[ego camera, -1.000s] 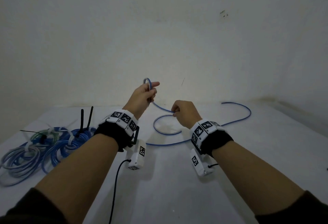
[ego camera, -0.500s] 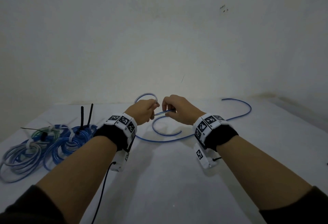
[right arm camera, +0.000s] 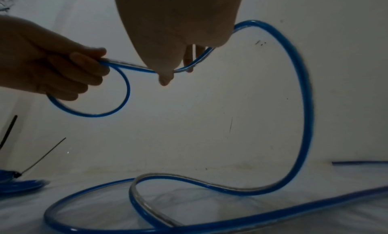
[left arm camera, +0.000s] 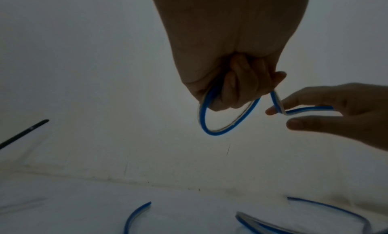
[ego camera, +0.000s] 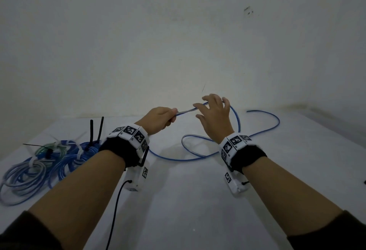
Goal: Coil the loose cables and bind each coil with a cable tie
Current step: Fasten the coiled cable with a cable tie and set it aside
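The loose blue cable (ego camera: 236, 120) is raised above the middle of the white counter (ego camera: 188, 200), toward its far edge. One small loop (left arm camera: 218, 121) of it hangs from the left hand (ego camera: 158, 120), whose fingers are curled tight around the strand. From there the cable runs level to the right hand (ego camera: 214, 118), just beside the left. The right hand is mostly spread, fingers loosely extended, with the strand passing between thumb and fingers; whether it pinches the cable or merely guides it I cannot tell. Past the right hand the cable arcs up, drops to the counter and sprawls in wide curves toward the far right corner. At the counter's left edge lie coiled cables (ego camera: 37, 168), blue and pale, bound with white ties (ego camera: 33, 161) and black ties (ego camera: 92, 130).
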`<state>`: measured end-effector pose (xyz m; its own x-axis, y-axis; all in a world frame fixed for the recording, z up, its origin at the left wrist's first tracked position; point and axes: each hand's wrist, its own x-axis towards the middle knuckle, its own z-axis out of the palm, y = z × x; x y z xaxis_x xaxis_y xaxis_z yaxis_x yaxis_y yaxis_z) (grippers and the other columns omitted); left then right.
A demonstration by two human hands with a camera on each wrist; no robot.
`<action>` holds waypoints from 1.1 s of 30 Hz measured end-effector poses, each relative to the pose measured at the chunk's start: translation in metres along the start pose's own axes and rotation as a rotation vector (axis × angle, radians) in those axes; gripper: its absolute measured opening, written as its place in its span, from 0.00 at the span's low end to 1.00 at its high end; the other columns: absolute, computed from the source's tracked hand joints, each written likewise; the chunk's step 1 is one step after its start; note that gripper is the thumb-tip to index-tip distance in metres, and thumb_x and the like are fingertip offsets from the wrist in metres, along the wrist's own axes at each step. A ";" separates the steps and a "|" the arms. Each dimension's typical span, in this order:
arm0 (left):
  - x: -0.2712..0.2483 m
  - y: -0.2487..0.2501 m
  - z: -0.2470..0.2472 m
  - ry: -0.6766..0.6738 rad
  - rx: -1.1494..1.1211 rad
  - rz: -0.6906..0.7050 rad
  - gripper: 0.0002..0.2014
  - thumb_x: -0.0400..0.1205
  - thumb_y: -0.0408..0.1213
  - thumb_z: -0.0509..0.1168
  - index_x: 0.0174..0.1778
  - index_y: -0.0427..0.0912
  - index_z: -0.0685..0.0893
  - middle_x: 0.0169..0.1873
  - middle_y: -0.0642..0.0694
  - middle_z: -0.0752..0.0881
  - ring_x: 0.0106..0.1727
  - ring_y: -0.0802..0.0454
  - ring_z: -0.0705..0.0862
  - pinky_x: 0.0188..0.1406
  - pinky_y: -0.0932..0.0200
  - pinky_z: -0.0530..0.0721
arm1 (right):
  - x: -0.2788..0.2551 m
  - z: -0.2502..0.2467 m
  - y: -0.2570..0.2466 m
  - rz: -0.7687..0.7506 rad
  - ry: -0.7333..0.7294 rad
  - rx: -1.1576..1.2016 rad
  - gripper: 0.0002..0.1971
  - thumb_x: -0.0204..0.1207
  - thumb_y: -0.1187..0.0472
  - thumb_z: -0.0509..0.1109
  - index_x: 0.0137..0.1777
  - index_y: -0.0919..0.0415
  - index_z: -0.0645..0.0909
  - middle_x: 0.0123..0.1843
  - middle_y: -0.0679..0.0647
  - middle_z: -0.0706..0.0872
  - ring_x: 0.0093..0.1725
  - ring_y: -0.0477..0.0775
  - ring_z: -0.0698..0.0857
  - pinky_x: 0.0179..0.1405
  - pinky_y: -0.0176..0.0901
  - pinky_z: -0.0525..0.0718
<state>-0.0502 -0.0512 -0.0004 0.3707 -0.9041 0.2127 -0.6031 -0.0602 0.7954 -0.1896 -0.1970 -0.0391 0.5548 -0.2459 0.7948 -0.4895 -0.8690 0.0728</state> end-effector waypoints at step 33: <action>-0.010 0.008 -0.022 -0.052 -0.743 -0.178 0.21 0.87 0.46 0.48 0.29 0.42 0.69 0.16 0.55 0.62 0.14 0.62 0.58 0.15 0.70 0.55 | 0.004 0.008 -0.018 0.839 -0.096 0.870 0.08 0.82 0.70 0.54 0.45 0.62 0.72 0.38 0.59 0.78 0.33 0.61 0.81 0.24 0.42 0.78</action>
<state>-0.0433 -0.0335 0.0162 0.3730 -0.9272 0.0334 0.1025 0.0770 0.9918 -0.1731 -0.1859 -0.0426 0.3472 -0.8701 0.3500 -0.1255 -0.4129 -0.9021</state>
